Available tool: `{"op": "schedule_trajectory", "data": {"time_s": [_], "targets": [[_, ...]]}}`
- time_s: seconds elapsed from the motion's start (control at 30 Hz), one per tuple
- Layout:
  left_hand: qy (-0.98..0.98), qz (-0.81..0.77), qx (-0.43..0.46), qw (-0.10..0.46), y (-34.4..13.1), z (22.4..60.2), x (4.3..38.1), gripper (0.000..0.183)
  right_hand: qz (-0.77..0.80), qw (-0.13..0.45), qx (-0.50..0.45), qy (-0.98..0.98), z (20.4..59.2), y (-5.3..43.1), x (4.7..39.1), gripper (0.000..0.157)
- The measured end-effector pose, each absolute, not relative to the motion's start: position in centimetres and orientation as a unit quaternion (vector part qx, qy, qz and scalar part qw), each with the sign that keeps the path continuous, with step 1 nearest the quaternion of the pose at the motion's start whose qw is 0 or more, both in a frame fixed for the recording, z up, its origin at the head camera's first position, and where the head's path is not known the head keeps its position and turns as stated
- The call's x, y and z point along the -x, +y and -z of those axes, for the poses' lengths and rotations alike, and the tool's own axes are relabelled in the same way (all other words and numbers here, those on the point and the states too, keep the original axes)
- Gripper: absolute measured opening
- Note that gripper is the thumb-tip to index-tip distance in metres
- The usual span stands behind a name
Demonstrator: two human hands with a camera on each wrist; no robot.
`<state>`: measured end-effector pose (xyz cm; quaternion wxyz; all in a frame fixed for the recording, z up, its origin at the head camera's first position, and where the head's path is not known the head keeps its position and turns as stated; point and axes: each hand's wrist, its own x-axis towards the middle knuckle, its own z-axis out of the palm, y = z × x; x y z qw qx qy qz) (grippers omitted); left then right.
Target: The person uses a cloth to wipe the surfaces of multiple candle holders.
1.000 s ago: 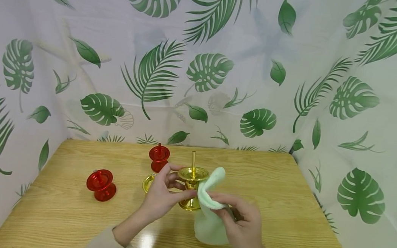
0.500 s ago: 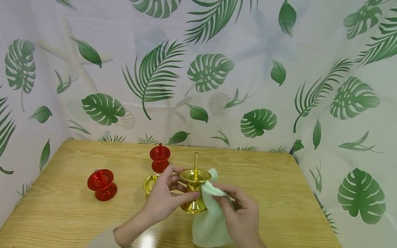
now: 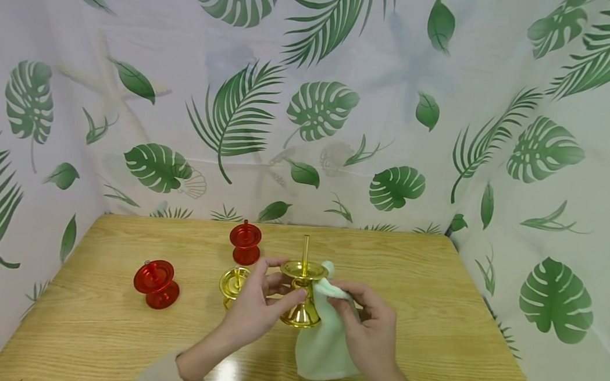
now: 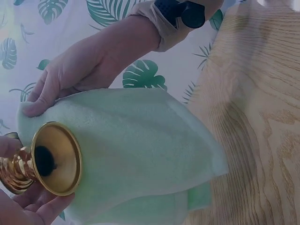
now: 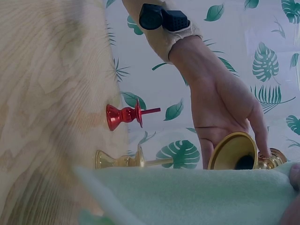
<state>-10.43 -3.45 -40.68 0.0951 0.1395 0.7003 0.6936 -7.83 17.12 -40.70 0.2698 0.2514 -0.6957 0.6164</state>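
A gold candlestick [image 3: 302, 317] with a dish and a thin upright spike is held above the table in my left hand [image 3: 252, 312], thumb in front of its waist and fingers behind. Its hollow underside [image 4: 65, 159] shows in the left wrist view. My right hand [image 3: 372, 328] pinches a pale green cloth [image 3: 323, 355] between thumb and fingers. A folded edge of the cloth touches the candlestick's right side below the dish. The rest hangs down and covers part of the right wrist view.
Behind my left hand stands a second gold candlestick [image 3: 231, 280], partly hidden. One red candlestick [image 3: 246, 245] is at the back, another [image 3: 156, 286] to the left. They stand on a wooden table [image 3: 443, 339] enclosed by leaf-patterned curtains [image 3: 337, 175].
The held candlestick and my left hand have shifted slightly right. The raised fold of cloth has dropped lower against its right side, and more of the second gold candlestick shows.
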Motion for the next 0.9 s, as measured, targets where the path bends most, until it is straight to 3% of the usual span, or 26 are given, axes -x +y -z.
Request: {"op": "schedule_trajectory", "data": {"time_s": [0.5,0.77,0.9], "targets": [[0.691,-0.703,-0.142,0.089,-3.89,40.60,10.91,0.062,-0.615,0.260,-0.251,-0.700,40.89,17.29,8.15,0.026],[0.700,-0.700,-0.126,0.069,-4.00,40.34,11.07,0.061,-0.588,0.289,-0.320,-0.684,40.60,17.27,7.78,0.028],[0.701,-0.701,-0.117,0.066,-4.10,40.33,11.17,0.061,-0.594,0.298,-0.355,-0.657,40.25,17.30,7.29,0.019]]}}
